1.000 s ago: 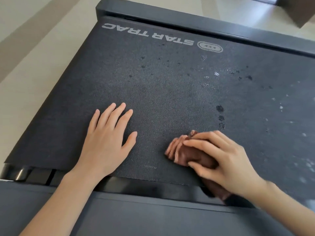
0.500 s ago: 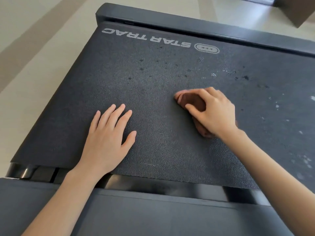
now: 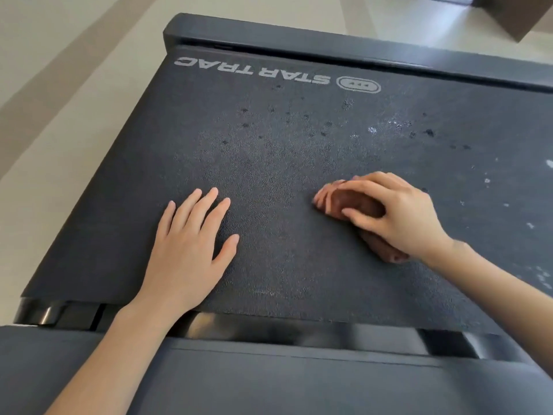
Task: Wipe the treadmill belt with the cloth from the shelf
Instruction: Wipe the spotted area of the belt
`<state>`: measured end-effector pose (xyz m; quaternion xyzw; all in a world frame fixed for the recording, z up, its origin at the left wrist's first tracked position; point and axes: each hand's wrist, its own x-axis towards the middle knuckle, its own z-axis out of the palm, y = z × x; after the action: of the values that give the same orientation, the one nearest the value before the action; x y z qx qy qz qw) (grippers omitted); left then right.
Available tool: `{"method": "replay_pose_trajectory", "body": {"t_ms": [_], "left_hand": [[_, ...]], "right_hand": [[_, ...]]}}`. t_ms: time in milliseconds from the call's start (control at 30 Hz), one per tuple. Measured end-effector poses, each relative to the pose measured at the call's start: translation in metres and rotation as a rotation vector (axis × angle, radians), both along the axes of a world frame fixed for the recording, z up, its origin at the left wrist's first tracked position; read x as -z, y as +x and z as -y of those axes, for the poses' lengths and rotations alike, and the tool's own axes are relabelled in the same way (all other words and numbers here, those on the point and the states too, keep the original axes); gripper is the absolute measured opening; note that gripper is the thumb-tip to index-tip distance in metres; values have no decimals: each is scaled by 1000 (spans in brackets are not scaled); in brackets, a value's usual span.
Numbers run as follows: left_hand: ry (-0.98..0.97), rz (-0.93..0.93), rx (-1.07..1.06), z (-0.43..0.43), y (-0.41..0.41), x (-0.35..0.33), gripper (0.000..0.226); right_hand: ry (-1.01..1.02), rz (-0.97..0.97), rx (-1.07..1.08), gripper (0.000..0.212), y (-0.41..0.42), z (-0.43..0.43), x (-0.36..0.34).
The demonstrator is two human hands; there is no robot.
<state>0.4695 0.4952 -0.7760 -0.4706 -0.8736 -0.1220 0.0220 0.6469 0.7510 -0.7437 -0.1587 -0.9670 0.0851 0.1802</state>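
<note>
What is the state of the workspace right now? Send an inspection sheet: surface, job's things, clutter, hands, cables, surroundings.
Surface: treadmill belt, dark and textured, with STAR TRAC lettering at its far end.
Job's things: brown cloth, bunched up, lying on the belt under the right hand.
Clutter: dark spots across the far part of the belt; pale flecks toward the right side.
Hands: left hand lies flat on the belt with straight fingers; right hand grips the cloth.
Cables: nothing seen.
Surroundings: pale floor to the left; dark frame bar beyond the belt; a brown object in the top right corner, too cropped to identify.
</note>
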Motion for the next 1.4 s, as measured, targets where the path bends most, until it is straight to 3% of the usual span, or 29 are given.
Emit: {"method": "replay_pose_trajectory", "body": {"t_ms": [100, 167, 233, 433, 700, 800, 1000, 1100, 1167, 1300, 1400], "left_hand": [[-16, 3, 1, -3, 1, -2, 64], [-30, 14, -1, -8, 4, -4, 66], [-45, 19, 20, -20, 10, -7, 69], [3, -33, 227, -80, 41, -12, 65], [49, -11, 294, -85, 43, 5, 62], [54, -3, 285, -85, 44, 5, 61], [63, -8, 303, -84, 42, 5, 61], [64, -1, 308, -83, 40, 4, 61], [73, 5, 307, -83, 40, 4, 61], [82, 9, 303, -82, 41, 6, 61], [84, 13, 290, -83, 41, 4, 61]], "right_hand": [[-44, 20, 363, 33, -1, -32, -4], [-32, 35, 495, 34, 1, -22, -2], [1, 21, 489, 33, 8, 9, 2], [61, 39, 92, 35, 63, 64, 4], [2, 103, 758, 29, 102, -28, -6], [106, 102, 777, 29, 69, -19, 2], [176, 14, 604, 36, 7, 22, 11], [69, 23, 526, 37, 25, 26, 3], [21, 83, 580, 32, 53, 5, -3], [-40, 107, 971, 37, 78, -58, -7], [7, 137, 1004, 39, 43, -62, -2]]}}
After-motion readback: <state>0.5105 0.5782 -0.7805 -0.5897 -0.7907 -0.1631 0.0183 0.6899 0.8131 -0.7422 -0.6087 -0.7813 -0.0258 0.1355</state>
